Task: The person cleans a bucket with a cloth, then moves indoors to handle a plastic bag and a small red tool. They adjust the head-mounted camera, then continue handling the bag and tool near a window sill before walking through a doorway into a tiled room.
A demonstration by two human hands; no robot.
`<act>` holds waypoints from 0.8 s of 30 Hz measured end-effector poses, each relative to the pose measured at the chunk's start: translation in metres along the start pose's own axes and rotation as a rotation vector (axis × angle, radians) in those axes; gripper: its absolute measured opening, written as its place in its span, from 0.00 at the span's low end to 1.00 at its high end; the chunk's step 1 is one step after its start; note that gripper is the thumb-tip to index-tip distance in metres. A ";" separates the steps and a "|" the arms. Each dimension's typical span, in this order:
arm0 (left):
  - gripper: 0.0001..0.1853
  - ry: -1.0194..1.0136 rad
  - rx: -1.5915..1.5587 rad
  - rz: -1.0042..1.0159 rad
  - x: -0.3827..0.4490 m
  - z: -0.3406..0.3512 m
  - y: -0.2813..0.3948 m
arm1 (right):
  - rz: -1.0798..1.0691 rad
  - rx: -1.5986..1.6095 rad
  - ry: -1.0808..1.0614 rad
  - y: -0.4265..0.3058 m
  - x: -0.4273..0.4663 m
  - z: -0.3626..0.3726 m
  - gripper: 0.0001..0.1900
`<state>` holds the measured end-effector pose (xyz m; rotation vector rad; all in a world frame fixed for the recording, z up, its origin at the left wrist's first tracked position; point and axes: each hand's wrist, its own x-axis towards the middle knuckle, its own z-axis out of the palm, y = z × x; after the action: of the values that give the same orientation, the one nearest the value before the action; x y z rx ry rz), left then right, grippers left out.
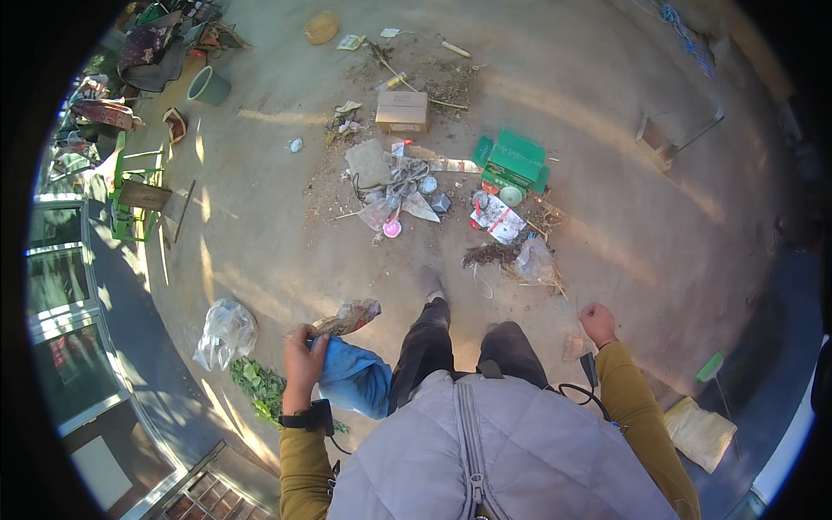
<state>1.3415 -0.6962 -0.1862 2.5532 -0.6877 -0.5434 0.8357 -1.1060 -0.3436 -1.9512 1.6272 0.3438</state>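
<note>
My left hand [304, 364] grips a blue cloth [354, 377] that hangs beside my left leg. Just beyond those fingers is a crumpled brownish plastic wrapper [349, 317]; whether it touches the hand is unclear. Out to the right, my right hand [597, 323] has its fingers curled closed. A faint thin line shows by its fingertips, too fine to make out. Ahead of my feet lies a litter heap with a grey cord bundle [409, 179], a green cardboard box [515, 158], a stained paper sheet [499, 220] and a clear plastic bag [535, 260].
A brown carton [402, 112] stands behind the heap. To the left are a green bucket [208, 86], a green metal frame [134, 188], a clear bag [226, 331] and leafy greens [255, 389]. A broom [710, 367] and a pale sack [701, 432] lie at the right.
</note>
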 end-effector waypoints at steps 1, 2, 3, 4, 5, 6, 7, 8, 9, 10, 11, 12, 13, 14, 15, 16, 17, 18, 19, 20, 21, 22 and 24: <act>0.11 -0.022 -0.007 0.013 0.017 0.000 -0.008 | 0.017 -0.016 -0.025 -0.011 0.013 0.004 0.07; 0.10 -0.036 -0.024 -0.033 0.030 0.000 -0.015 | 0.042 -0.030 -0.058 -0.022 0.022 0.015 0.07; 0.10 -0.039 -0.049 -0.060 0.046 0.000 -0.020 | 0.088 -0.031 -0.092 -0.033 0.030 0.027 0.07; 0.10 -0.030 -0.009 -0.062 0.061 0.002 -0.025 | 0.066 -0.048 -0.136 -0.047 0.043 0.040 0.08; 0.09 -0.010 0.017 -0.049 0.070 0.002 -0.030 | 0.077 -0.069 -0.185 -0.058 0.057 0.054 0.08; 0.09 0.012 0.038 -0.037 0.079 0.007 -0.035 | 0.047 -0.081 -0.154 -0.074 0.071 0.073 0.09; 0.07 -0.002 0.064 -0.051 0.087 0.007 -0.043 | 0.036 -0.118 -0.129 -0.092 0.090 0.094 0.10; 0.08 -0.017 0.121 -0.057 0.094 0.012 -0.052 | 0.015 -0.088 -0.185 -0.106 0.113 0.113 0.10; 0.09 -0.005 0.124 -0.044 0.101 0.017 -0.062 | 0.008 -0.068 -0.247 -0.123 0.138 0.135 0.11; 0.10 0.023 0.170 -0.006 0.107 0.024 -0.075 | 0.001 -0.057 -0.265 -0.139 0.160 0.161 0.11; 0.11 0.013 0.140 -0.103 0.111 0.032 -0.088 | -0.023 -0.031 -0.267 -0.154 0.193 0.186 0.11; 0.12 0.005 0.213 -0.087 0.108 0.037 -0.103 | -0.042 -0.042 -0.295 -0.163 0.221 0.211 0.12; 0.12 -0.002 0.261 -0.136 0.106 0.044 -0.116 | -0.052 -0.034 -0.309 -0.172 0.248 0.239 0.12; 0.12 -0.004 0.287 -0.133 0.105 0.051 -0.130 | -0.020 -0.044 -0.299 -0.181 0.277 0.265 0.12; 0.13 0.001 0.306 -0.051 0.103 0.060 -0.147 | 0.025 -0.064 -0.291 -0.185 0.300 0.291 0.13; 0.10 -0.037 0.307 -0.144 0.099 0.065 -0.159 | 0.046 -0.056 -0.257 -0.191 0.327 0.315 0.13; 0.10 -0.063 0.370 -0.205 0.096 0.073 -0.172 | 0.073 -0.057 -0.230 -0.197 0.352 0.338 0.13; 0.09 -0.085 0.409 -0.261 0.096 0.077 -0.184 | 0.126 -0.070 -0.212 -0.201 0.370 0.358 0.14; 0.08 -0.104 0.451 -0.315 0.096 0.081 -0.196 | 0.063 -0.111 -0.202 -0.201 0.383 0.373 0.14; 0.07 -0.085 0.448 -0.312 0.092 0.086 -0.201 | 0.018 -0.160 -0.196 -0.203 0.396 0.385 0.14; 0.06 -0.103 0.469 -0.334 0.092 0.090 -0.208 | -0.030 -0.205 -0.187 -0.206 0.410 0.397 0.15; 0.06 -0.121 0.492 -0.358 0.087 0.090 -0.211 | 0.252 -0.166 -0.192 -0.209 0.421 0.410 0.15; 0.06 -0.134 0.563 -0.375 0.080 0.090 -0.215 | 0.305 -0.160 -0.236 -0.207 0.435 0.423 0.16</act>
<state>1.4434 -0.5997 -0.3889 3.2317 -0.4471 -0.7292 1.2008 -1.1975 -0.8626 -1.6934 1.7823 0.8149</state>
